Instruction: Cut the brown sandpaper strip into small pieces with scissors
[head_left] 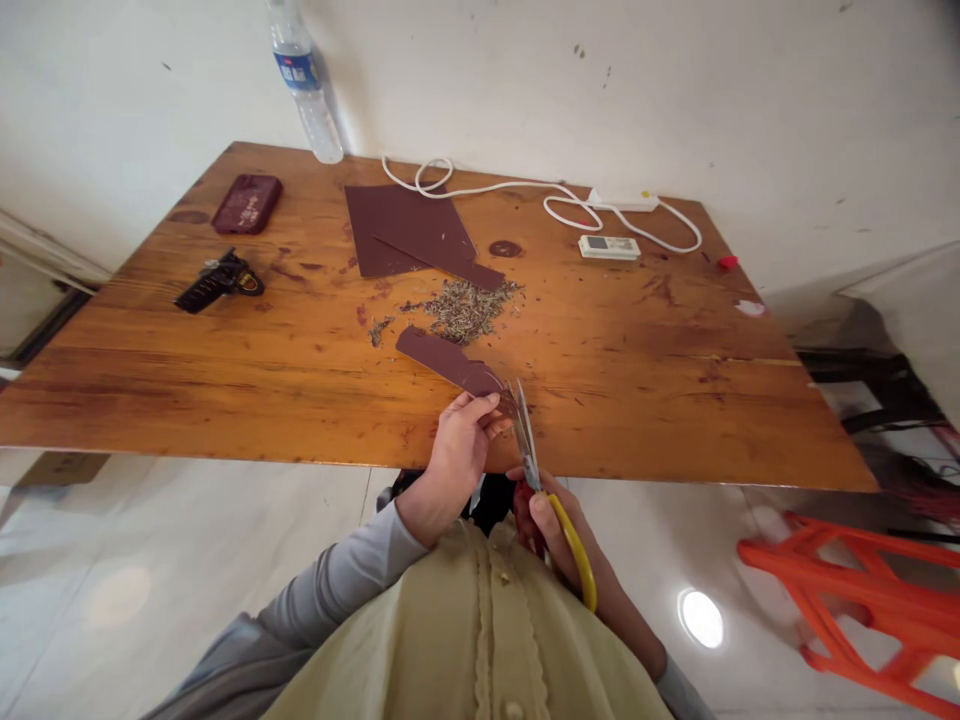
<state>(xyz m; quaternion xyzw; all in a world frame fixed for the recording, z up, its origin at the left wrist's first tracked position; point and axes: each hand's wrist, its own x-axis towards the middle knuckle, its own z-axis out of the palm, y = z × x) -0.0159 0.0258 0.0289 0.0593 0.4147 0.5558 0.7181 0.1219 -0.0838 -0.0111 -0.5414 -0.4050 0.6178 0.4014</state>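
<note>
Between the thumb and fingers of my left hand (463,445) is the end of a dark maroon strip (439,358), perhaps sandpaper or card. My right hand (559,525) grips scissors (529,445) with yellow and red handles, their blades pointing away from me and slightly parted. The blades are right beside the strip's end at my left fingertips; whether they touch it I cannot tell. Just beyond the strip lies a heap of small thin brownish bits (465,310). Behind the heap are a larger maroon sheet (409,225) and a narrow maroon strip (480,273).
The wooden table (675,390) meets a white wall. A plastic bottle (298,80), maroon case (247,204) and black clip-like tool (221,280) stand left. A white cable with a power strip (622,200) and a remote (609,248) lie right. An orange stool (862,600) is on the floor.
</note>
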